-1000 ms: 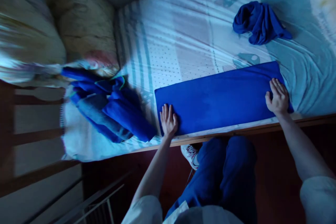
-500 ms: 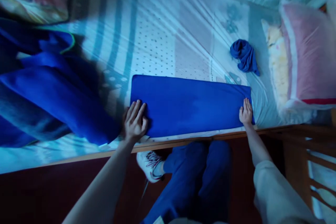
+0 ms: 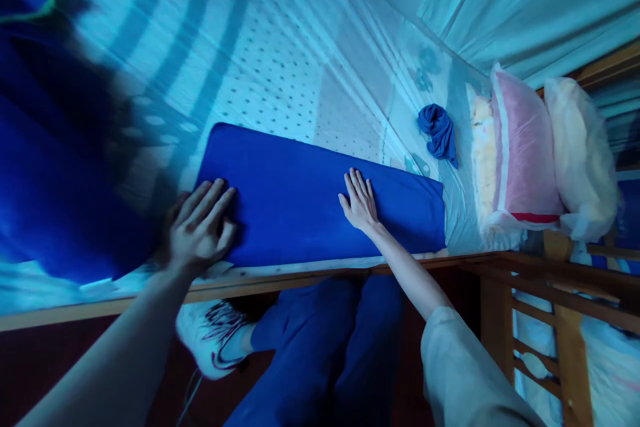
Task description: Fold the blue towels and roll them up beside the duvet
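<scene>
Left hand (image 3: 200,232) flat, right hand (image 3: 359,203) flat

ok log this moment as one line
left hand: flat on left end of folded blue cloth | right hand: flat on its middle | cloth: along bed edge on patterned sheet | nearby: crumpled blue cloth, pink pillow

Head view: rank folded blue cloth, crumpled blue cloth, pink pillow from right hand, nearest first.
1. Folded blue cloth: directly under the right hand, touching.
2. Crumpled blue cloth: farther back, to the right.
3. Pink pillow: far right, beyond it.
</scene>
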### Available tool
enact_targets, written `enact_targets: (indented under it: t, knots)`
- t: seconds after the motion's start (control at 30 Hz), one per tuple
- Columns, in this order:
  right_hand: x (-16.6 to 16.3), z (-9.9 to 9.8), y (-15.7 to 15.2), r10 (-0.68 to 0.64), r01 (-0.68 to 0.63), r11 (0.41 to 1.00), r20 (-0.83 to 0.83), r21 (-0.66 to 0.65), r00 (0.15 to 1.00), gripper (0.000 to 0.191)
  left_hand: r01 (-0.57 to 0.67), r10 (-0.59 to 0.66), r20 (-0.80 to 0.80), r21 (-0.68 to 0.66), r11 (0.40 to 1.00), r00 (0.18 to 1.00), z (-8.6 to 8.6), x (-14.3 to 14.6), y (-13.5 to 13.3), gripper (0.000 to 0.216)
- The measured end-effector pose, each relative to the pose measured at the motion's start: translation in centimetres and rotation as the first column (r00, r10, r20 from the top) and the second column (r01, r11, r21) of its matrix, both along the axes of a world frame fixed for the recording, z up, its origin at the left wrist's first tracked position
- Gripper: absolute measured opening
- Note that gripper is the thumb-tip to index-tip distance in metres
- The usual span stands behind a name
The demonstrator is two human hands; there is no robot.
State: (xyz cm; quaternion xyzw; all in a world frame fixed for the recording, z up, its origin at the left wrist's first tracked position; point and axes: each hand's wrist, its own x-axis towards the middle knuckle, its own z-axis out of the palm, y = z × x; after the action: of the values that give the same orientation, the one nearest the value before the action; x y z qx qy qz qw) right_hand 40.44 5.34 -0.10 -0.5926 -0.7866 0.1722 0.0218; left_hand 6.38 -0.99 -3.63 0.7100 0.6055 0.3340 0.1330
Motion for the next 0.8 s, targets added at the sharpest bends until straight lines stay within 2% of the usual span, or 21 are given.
enact_targets:
  t: [0.1,0.23,0.4,0.57,0.8]
  knots:
    - [2.8,0.3,0.1,-0.024,0.025,1.000,0.036,-0.009,0.999,0.067,0.018,-0.018,-0.003,0.043,0.999,1.000,0.1,0.0,-0.1,0.064]
    - [10.2,0.7,-0.2,-0.146,0.145,0.989,0.090,0.019,0.985,0.066,0.039,-0.040,0.015,0.080,0.996,0.999,-0.1,-0.2,-0.1,0.067]
    - [18.2,0.2,-0.8,-0.358,0.348,0.933,0.158,0.091,0.920,0.066,-0.004,0.004,0.012,-0.004,1.000,1.000,0.1,-0.2,-0.2,0.070]
    - [22.4,-1.2,-0.3,-0.516,0.489,0.854,0.168,0.178,0.840,0.070,-0.023,0.024,0.015,-0.080,0.997,1.000,0.9,0.0,-0.2,0.073]
    - [26.3,-1.8,1.4,-0.561,0.537,0.827,0.196,0.162,0.804,0.076,-0.038,0.041,0.022,-0.121,0.992,0.999,1.0,-0.1,-0.2,0.073]
